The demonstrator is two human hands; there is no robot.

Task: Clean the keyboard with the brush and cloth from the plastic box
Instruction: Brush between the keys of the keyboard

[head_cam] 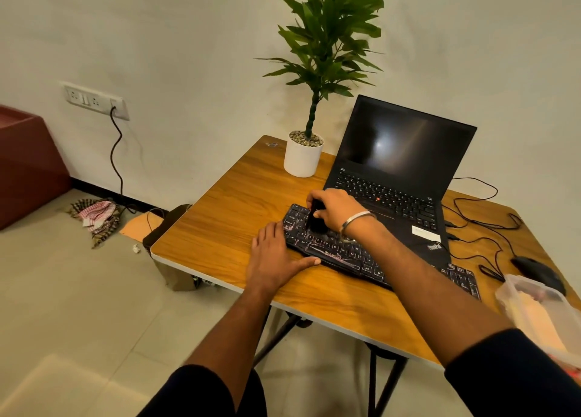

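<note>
A single wide-angle view is given, taken from the person's head and directed forward and steeply down. The wooden-topped folding desk [226,215] is seen from above and from its near side, close enough that both bare forearms are run up from the bottom edge of the frame. The desk is set right of centre. The pale tiled floor [72,290] is taken in at the left, and the cream wall [188,54] fills the upper part. Straight lines are bowed toward the edges by the lens.

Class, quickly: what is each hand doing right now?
Left hand: open, resting flat beside the black backlit keyboard.
Right hand: gripping the small black brush.
</note>
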